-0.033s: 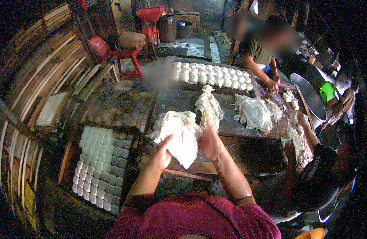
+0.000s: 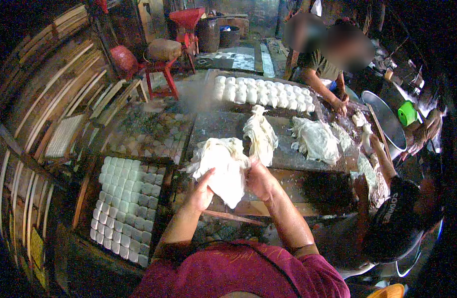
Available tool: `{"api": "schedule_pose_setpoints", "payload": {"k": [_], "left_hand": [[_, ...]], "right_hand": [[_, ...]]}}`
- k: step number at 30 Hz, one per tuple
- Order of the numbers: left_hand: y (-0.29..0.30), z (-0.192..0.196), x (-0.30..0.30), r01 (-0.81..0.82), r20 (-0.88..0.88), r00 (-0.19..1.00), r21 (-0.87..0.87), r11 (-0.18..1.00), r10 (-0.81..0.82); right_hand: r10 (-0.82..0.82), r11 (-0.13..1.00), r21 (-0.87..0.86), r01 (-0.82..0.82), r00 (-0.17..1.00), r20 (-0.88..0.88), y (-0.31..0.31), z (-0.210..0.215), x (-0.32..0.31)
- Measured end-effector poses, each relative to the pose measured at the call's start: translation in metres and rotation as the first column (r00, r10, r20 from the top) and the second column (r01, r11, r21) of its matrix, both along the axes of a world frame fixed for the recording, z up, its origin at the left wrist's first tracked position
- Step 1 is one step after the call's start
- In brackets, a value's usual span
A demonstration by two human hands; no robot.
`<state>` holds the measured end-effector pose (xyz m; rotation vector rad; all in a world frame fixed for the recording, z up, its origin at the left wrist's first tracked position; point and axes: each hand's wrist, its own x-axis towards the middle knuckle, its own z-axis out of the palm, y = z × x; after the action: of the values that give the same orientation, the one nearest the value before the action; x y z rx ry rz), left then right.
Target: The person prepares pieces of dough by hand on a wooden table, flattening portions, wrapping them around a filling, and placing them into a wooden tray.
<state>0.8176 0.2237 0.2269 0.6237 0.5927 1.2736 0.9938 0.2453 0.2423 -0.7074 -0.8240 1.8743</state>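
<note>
I hold up a white cloth [image 2: 219, 164], limp and spread, above the near edge of the dark table [image 2: 208, 124]. My left hand [image 2: 203, 192] is closed on its lower left side, the thumb lying over the fabric. At its right side my right hand [image 2: 260, 183] pinches the edge; its fingertips are partly hidden. Just beyond my right hand lies a bunched whitish cloth [image 2: 260, 136] with a gathered top. Farther right on the table is a flatter heap of white cloth [image 2: 315, 140].
Rows of small white bundles [image 2: 263, 94] sit on the table's far side. A tray of whitish blocks [image 2: 121, 203] lies at lower left. Two co-workers' hands [image 2: 340, 105] [image 2: 375, 141] are busy at the right, near a large metal basin [image 2: 387, 119]. A red stool [image 2: 161, 79] stands at far left.
My right hand has shifted slightly and closed more on the cloth's edge. The nearer co-worker's hand at the right has moved a little farther away.
</note>
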Motion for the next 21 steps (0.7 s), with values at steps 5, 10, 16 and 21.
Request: {"api": "schedule_pose_setpoints", "payload": {"k": [5,10,16,21], "left_hand": [[0.003,-0.025,-0.002,0.12,0.042,0.992,0.024,0.992,-0.121],[-0.002,-0.041,0.006,0.236,-0.181,0.959,0.092,0.968,-0.216],[-0.01,0.005,-0.014,0.146,-0.418,0.906,0.147,0.978,-0.072],[0.006,-0.002,-0.03,-0.014,-0.663,0.606,0.544,0.839,0.44]], "right_hand": [[-0.247,0.969,0.013,0.248,0.967,-0.064,0.008,-0.011,0.004],[-0.419,0.904,0.164,0.394,0.892,0.17,0.031,0.023,0.029],[-0.65,0.739,0.274,0.615,0.548,0.526,0.08,0.077,0.17],[-0.623,0.456,0.877,0.15,-0.651,0.435,0.128,-0.023,0.337]]}}
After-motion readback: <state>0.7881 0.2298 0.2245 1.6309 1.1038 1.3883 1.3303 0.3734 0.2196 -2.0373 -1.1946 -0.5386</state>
